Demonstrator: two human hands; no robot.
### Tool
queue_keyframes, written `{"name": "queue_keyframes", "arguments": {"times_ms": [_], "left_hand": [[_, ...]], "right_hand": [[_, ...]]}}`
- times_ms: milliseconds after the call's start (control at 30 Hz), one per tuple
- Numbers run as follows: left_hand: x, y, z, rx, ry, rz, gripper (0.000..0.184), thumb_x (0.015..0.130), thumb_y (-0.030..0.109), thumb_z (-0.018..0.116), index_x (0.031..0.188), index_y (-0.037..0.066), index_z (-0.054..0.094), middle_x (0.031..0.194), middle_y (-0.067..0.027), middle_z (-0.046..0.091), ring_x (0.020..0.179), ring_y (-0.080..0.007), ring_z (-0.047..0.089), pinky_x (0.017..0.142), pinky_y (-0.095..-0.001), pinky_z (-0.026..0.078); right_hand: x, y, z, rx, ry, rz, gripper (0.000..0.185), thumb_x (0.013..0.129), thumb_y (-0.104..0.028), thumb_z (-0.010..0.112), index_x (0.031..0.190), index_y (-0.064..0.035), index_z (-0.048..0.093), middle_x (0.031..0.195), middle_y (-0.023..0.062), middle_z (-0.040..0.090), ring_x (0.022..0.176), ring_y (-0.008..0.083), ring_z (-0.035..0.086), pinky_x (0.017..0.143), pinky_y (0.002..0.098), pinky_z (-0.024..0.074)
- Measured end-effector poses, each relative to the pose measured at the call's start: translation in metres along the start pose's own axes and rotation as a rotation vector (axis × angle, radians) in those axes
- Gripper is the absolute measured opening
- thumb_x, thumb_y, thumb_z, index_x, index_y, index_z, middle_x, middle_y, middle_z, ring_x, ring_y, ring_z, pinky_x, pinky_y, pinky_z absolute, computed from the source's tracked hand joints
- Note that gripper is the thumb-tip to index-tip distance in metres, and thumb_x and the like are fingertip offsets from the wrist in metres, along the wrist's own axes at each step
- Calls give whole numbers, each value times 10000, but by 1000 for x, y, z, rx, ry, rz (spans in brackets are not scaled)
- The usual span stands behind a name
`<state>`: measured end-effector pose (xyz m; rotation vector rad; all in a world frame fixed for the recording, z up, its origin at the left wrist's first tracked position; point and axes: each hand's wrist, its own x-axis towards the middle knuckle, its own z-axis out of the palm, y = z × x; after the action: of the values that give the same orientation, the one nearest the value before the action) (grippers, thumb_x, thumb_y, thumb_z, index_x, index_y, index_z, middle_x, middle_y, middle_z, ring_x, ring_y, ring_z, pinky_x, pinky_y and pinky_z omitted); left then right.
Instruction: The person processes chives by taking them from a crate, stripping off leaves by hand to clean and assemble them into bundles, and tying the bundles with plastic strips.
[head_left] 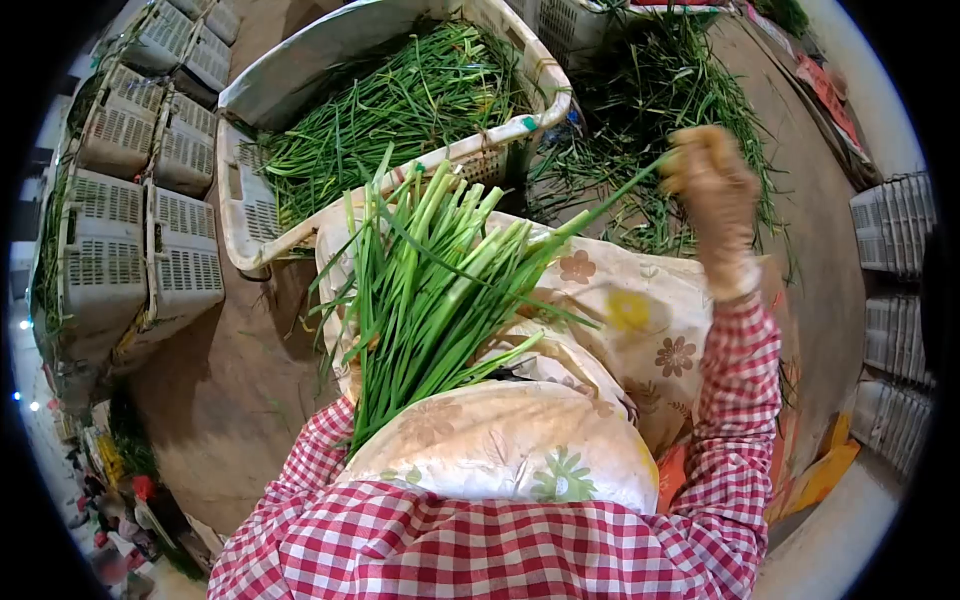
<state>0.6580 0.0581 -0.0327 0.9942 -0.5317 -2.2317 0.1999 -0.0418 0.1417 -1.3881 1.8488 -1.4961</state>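
Across my apron-covered lap [560,425] lies a bundle of long green stalks [430,290], pale cut ends toward the crate. My left hand is hidden under the bundle; only its checked sleeve [325,435] shows at the left. On the right, my right hand [715,190], blurred by motion, is raised above the floor pile with its fingers closed on the tip of a green leaf [630,188]. That leaf stretches back to the bundle's right side.
A white plastic crate [240,190] of loose green leaves stands ahead. Trimmings [660,110] are heaped on the floor at front right. Stacked white crates [185,250] line the left side; more crates [890,230] stand at the far right.
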Motion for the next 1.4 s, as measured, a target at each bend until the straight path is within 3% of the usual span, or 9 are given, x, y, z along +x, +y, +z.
{"name": "queue_keyframes", "arguments": {"times_ms": [200, 233, 467, 567, 733, 800, 900, 1067, 1400], "left_hand": [[-1, -1, 1, -6, 10, 14, 429, 847, 393, 638, 997, -7, 606, 952, -57, 587, 817, -132, 540, 732, -279, 471], [-1, -1, 1, -7, 8, 12, 429, 847, 394, 638, 997, -6, 606, 953, -57, 587, 817, -132, 541, 731, -279, 472], [-5, -4, 2, -12, 25, 21, 426, 847, 395, 637, 1000, -1, 604, 956, -57, 590, 819, -133, 546, 731, -279, 477], [-8, -3, 1, -17, 37, 40, 425, 847, 396, 636, 1001, 1, 603, 957, -57, 591, 820, -134, 549, 730, -279, 479], [-12, -1, -5, -24, 55, 68, 424, 847, 397, 635, 1003, 4, 602, 960, -56, 593, 822, -135, 552, 730, -280, 483], [-7, 1, -5, -14, 47, 63, 423, 847, 397, 635, 1004, 6, 601, 960, -56, 594, 823, -135, 554, 729, -280, 484], [-2, 1, 0, -12, 36, 52, 422, 847, 398, 635, 1005, 8, 601, 962, -56, 595, 824, -135, 556, 729, -280, 486], [0, 1, 4, -8, 36, 48, 420, 848, 399, 634, 1007, 11, 599, 964, -56, 597, 825, -136, 560, 728, -280, 490], [0, -5, 5, -19, 47, 23, 417, 848, 401, 632, 1011, 18, 597, 969, -56, 601, 828, -138, 567, 727, -281, 497]], "right_hand": [[-17, -2, -7, -831, -124, -232, 608, 838, -256, 654, 1384, -217, 390, 532, 51, 487, 451, 190, 515, 416, 313, 433], [-31, 6, 11, -684, -197, -652, 646, 789, -274, 695, 1362, -160, 419, 556, 43, 486, 486, 191, 509, 450, 326, 438], [-59, 1, 48, -773, -601, -861, 229, 767, -196, 638, 972, -96, 611, 694, 60, 535, 652, 220, 527, 601, 347, 413], [-20, 26, 17, -986, -167, -1096, 48, 729, -77, 559, 766, -105, 549, 671, 52, 513, 613, 175, 511, 560, 310, 424], [59, 52, -54, -1108, 98, 17, 177, 903, -125, 438, 1019, -49, 549, 624, 67, 532, 466, 210, 521, 385, 358, 413], [44, 32, -20, -1051, 26, -7, 375, 926, -174, 428, 1271, -29, 457, 741, 153, 618, 546, 277, 588, 513, 399, 506], [27, 1, 15, -31, -1120, 234, 717, 834, -421, 616, 1383, -34, 365, 1371, 161, 445, 1253, 241, 437, 1016, 346, 372], [-15, -18, 67, 547, -1572, 372, 557, 800, -246, 710, 1275, -38, 507, 1149, 64, 610, 1010, 143, 561, 896, 286, 444], [-17, -26, 33, 166, -1267, 390, 208, 829, -221, 666, 941, -47, 683, 707, -29, 620, 608, 47, 504, 546, 238, 418]]}}
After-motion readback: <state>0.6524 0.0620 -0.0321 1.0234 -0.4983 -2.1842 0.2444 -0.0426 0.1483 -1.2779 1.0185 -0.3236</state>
